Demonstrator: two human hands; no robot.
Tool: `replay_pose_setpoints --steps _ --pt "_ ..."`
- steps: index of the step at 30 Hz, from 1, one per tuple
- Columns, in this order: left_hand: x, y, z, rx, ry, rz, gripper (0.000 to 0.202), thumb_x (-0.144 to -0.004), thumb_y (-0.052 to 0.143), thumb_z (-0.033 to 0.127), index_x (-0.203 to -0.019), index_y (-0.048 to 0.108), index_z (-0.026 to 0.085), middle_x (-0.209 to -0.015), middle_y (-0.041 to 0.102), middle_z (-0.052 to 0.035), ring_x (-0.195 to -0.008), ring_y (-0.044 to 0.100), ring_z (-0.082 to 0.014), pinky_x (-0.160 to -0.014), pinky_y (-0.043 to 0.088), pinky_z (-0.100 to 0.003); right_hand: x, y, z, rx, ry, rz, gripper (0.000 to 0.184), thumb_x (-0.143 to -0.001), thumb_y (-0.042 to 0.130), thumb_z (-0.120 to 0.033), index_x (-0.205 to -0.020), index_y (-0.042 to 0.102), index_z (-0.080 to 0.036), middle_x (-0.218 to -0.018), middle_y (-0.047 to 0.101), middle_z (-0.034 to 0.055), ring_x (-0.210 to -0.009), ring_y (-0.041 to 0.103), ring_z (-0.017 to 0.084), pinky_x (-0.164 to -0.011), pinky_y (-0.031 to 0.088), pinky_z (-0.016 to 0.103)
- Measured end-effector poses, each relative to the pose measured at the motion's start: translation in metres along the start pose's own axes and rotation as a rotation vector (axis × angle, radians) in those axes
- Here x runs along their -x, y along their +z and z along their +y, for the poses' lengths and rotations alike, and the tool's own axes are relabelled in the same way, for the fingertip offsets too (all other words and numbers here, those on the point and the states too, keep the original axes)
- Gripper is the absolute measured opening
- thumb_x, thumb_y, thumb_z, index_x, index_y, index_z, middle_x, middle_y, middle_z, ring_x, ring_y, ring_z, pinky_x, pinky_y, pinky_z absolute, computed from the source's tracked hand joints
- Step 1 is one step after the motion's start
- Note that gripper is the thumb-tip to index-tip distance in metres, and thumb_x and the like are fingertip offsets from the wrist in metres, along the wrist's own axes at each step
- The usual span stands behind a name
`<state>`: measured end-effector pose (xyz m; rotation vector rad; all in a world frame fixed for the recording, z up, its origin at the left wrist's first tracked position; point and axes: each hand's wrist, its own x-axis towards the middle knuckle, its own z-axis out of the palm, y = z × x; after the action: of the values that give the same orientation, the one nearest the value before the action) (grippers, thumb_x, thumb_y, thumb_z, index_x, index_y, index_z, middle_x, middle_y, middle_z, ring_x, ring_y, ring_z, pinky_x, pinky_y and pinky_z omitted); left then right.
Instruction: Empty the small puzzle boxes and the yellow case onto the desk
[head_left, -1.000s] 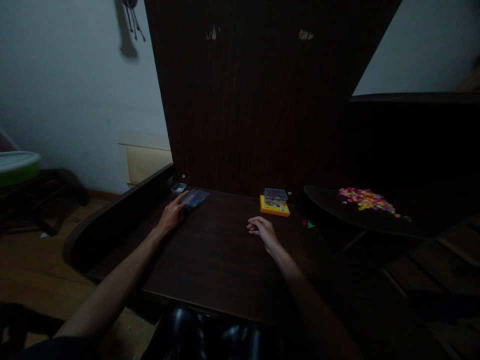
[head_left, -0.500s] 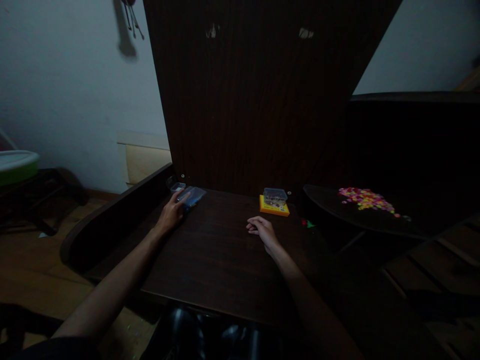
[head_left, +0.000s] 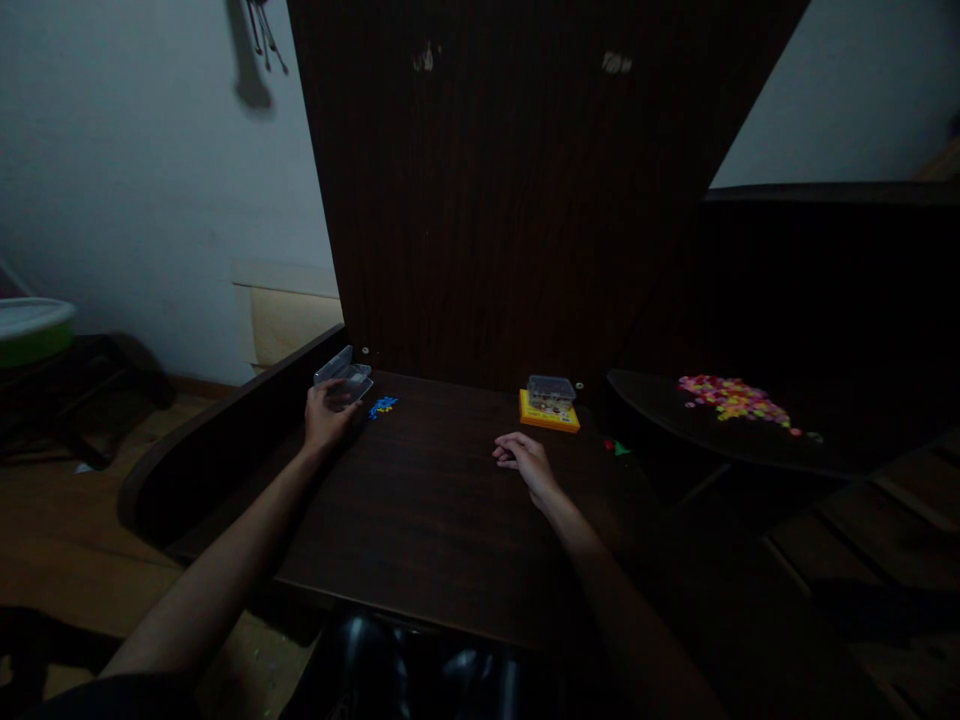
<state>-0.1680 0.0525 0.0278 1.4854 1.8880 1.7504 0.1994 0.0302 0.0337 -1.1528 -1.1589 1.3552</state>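
Observation:
My left hand (head_left: 328, 418) is closed on a clear plastic box (head_left: 355, 386) with a raised lid, at the back left of the dark wooden tabletop (head_left: 427, 510). Just right of that box lies a small heap of blue and yellow pieces (head_left: 383, 407), too small to name. My right hand (head_left: 523, 463) rests on the wood near the middle, its fingers curled and pressed together. Whatever it may hold is hidden. Beyond it, another clear box (head_left: 551, 389) with small bits inside sits on a yellow-orange flat box (head_left: 550, 420).
A tall dark panel (head_left: 487, 220) rises behind the tabletop, and a raised side rail (head_left: 225, 430) runs along the left. Many pink, red and yellow pieces (head_left: 735, 398) lie on a dark shelf at right. A red and green bit (head_left: 618, 448) lies near the right side.
My left hand has shifted left with the clear plastic box, which earlier covered the blue and yellow pieces; they now lie uncovered. My right hand has stayed in place.

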Motion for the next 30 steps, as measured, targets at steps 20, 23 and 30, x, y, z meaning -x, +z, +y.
replay_pose_setpoints --steps 20,23,30 --pt "0.0 -0.012 0.002 -0.613 -0.111 -0.056 0.047 -0.072 0.069 0.049 -0.101 0.064 0.012 -0.115 0.062 -0.0225 -0.113 0.055 -0.0425 -0.095 0.046 -0.055 0.0 0.001 -0.001 -0.005 0.004 0.015 0.023 -0.059 0.069 -0.04 -0.067 0.067 -0.019 -0.06 0.065 0.0012 -0.059 0.058 0.013 -0.058 0.049 0.025" --pt "0.003 -0.013 0.012 -0.704 -0.182 -0.091 0.05 -0.075 0.064 0.055 -0.104 0.067 0.014 -0.121 0.061 -0.0209 -0.117 0.051 -0.0435 -0.095 0.043 -0.055 -0.001 0.001 0.0 0.003 0.002 0.014 0.024 -0.059 0.069 -0.041 -0.068 0.066 -0.018 -0.061 0.065 0.0015 -0.06 0.058 0.013 -0.058 0.049 0.026" --pt "0.008 -0.017 0.031 -0.786 -0.253 -0.197 0.057 -0.081 0.053 0.059 -0.118 0.065 0.017 -0.131 0.055 -0.0218 -0.123 0.045 -0.0451 -0.098 0.036 -0.059 -0.001 0.0 0.002 0.004 -0.009 0.02 0.024 -0.059 0.069 -0.041 -0.068 0.067 -0.018 -0.061 0.066 0.0016 -0.06 0.058 0.013 -0.058 0.05 0.026"
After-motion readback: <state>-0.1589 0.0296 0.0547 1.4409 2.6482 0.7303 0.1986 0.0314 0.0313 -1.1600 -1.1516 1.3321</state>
